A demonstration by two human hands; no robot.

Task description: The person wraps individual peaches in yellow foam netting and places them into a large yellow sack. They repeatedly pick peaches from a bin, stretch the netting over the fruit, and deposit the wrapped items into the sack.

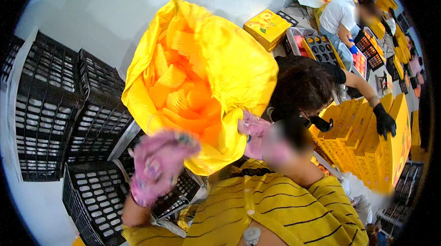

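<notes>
A large yellow plastic bag (237, 67) gapes before me, full of orange foam-net fruit sleeves (179, 101). My right hand (255, 132), in a pink patterned glove, grips the bag's lower right rim; part of it is hidden by a blurred patch. In a matching glove, my left hand (160, 165) is at the lower left rim, in front of the opening. It is motion-blurred, and whether its fingers hold the rim or any sleeve is unclear.
Black plastic crates (48, 108) are stacked at left, with another crate (98, 201) below. Close at right, a co-worker in black gloves (384, 120) leans over yellow printed cartons (361, 142). Farther off are a closed carton (267, 29) and a seated person (339, 18) beside fruit crates.
</notes>
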